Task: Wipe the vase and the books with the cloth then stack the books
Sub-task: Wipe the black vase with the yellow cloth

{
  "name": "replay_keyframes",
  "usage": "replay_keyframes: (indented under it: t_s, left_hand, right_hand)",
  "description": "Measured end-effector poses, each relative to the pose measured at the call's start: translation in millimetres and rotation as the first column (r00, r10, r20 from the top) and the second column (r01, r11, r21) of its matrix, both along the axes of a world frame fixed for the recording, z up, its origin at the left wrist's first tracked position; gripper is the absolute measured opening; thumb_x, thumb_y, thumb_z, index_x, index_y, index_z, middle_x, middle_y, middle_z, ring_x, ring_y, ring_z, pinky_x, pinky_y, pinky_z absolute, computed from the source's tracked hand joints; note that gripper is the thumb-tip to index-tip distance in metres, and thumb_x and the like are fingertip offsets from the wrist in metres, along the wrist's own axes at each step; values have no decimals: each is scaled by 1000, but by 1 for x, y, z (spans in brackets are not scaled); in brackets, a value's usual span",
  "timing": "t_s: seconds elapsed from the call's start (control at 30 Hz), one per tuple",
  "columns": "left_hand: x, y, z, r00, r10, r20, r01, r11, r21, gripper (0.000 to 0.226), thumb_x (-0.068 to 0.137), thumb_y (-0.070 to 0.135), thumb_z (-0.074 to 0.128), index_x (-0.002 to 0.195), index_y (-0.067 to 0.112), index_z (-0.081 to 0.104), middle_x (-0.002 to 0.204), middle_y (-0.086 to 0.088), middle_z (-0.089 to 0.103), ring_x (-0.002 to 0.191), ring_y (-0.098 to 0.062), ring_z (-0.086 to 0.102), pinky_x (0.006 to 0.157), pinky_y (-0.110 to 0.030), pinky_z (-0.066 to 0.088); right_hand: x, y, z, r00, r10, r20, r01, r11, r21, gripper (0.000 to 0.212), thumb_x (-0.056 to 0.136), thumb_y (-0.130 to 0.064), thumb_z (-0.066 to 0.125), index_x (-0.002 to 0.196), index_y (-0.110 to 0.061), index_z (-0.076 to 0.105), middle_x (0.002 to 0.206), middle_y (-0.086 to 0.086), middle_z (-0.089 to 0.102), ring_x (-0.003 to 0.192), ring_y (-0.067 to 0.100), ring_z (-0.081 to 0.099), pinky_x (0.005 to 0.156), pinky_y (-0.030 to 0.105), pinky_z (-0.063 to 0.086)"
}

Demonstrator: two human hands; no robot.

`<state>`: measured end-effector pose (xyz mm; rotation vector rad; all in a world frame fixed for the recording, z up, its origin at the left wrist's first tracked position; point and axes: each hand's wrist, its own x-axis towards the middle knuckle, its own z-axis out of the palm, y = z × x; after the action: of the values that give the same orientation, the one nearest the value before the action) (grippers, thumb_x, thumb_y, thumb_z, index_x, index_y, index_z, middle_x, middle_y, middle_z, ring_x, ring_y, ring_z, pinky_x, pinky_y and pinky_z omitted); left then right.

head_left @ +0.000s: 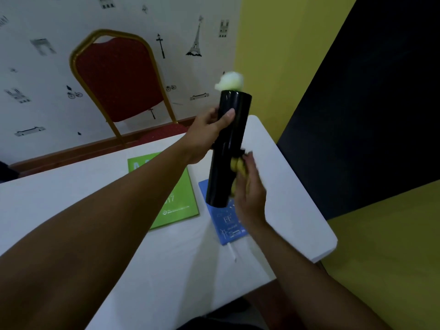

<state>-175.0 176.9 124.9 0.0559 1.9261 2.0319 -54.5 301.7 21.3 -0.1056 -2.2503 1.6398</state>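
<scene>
Vase (228, 148): black cylinder, held in the air at centre frame. It tilted slightly, top leaning to the right. Its base overlapped the upper end of the blue book (228, 225) in the picture and did not rest on it. A white flower (230, 81) stuck out of the mouth, blurred.

Left hand (207, 136): gripped the upper half of the vase from the left. Thumb (227, 116) lay across the front; the other fingers curled round the back, mostly hidden.

Right hand (251, 196): at the lower right side of the vase, motion-blurred. Its fingers (250, 160) were curled round a bunched yellow cloth (237, 165) and pressed it against the vase wall. Only a small part of the cloth showed between palm and vase.

Books: the green book (181, 206) lay flat on the white table (71, 210), left of the vase, partly covered by the left forearm. The blue book lay flat just to its right, near but apart, below the vase and right hand. A white ribbon (232, 252) trailed from the blue book's lower end. The books were side by side, not stacked.

Surroundings: a red chair (116, 79) with a gold frame stood beyond the table, upper left. Behind it was pale wallpaper (35, 67) printed with towers, lamps and bicycles. A yellow wall (273, 55) filled the upper right, beside a dark panel (369, 103).
</scene>
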Motion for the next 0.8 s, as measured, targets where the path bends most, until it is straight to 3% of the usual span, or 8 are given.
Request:
replay_keyframes:
  t_s: [0.13, 0.2, 0.3, 0.4, 0.5, 0.63, 0.73, 0.8]
  left_hand:
    - [17, 7, -11, 996, -84, 28, 85, 996, -24, 41, 103, 34, 60, 141, 18, 55, 123, -11, 73, 104, -22, 75, 75, -34, 63]
    - [19, 7, -13, 997, -66, 26, 66, 998, -3, 41, 103, 32, 59, 141, 17, 54, 124, -9, 72, 105, -19, 74, 78, -32, 62]
    - [13, 7, -10, 1000, 0, -1, 0, 998, 58, 40, 104, 28, 58, 140, 11, 55, 130, -11, 69, 113, -18, 70, 91, -36, 59]
    - [4, 5, -2, 999, 34, -31, -32, 997, 65, 41, 104, 31, 58, 139, 12, 54, 132, -14, 67, 120, -25, 67, 101, -44, 56]
    - [0, 5, -3, 999, 21, -34, -19, 998, 54, 46, 103, 35, 58, 143, 13, 50, 134, -12, 65, 122, -24, 66, 105, -47, 54]
    - [3, 19, -6, 1000, -22, -14, 22, 999, 23, 63, 96, 59, 58, 144, 22, 45, 140, 1, 61, 126, -12, 61, 110, -44, 49]
    - [3, 33, -7, 993, -28, -113, 9, 987, -163, 72, 77, 74, 67, 130, 29, 47, 137, -2, 54, 125, -15, 58, 106, -40, 51]
    - [-1, 39, -12, 984, -40, -173, -13, 955, -296, 70, 75, 68, 76, 126, 29, 48, 127, 2, 54, 118, -13, 59, 98, -37, 55]
  right_hand:
    - [-55, 16, 50, 983, -182, 25, 184, 980, -78, 43, 110, -23, 47, 152, -19, 47, 147, -2, 58, 131, 5, 54, 106, 20, 46]
    - [-60, 23, 54, 991, -126, 43, 129, 989, -70, 44, 110, -28, 47, 153, -22, 45, 141, -8, 60, 124, -1, 56, 101, 14, 46]
    - [-32, 17, 32, 992, -46, 122, 51, 998, -40, 45, 109, -37, 48, 153, -31, 43, 139, -11, 62, 124, 4, 59, 102, 24, 50]
    - [6, 6, -2, 984, 47, 173, -33, 996, -81, 63, 97, -41, 66, 153, -34, 38, 141, -15, 58, 125, -5, 56, 105, 23, 49]
    - [21, 0, -18, 983, 38, 179, -31, 999, -43, 91, 80, -33, 88, 154, -26, 35, 135, -21, 55, 120, -17, 53, 100, 16, 51]
    - [18, 2, -23, 991, -48, 128, 48, 999, -1, 91, 76, -20, 91, 151, -18, 39, 134, -32, 48, 119, -20, 50, 97, 8, 48]
    - [17, 13, -30, 990, -123, 63, 118, 991, 70, 86, 75, -21, 91, 147, -18, 43, 133, -17, 54, 121, -4, 54, 97, 16, 52]
    - [14, 21, -36, 990, -142, 17, 138, 979, 148, 83, 77, -22, 90, 146, -17, 45, 136, 0, 55, 123, 10, 55, 97, 11, 49]
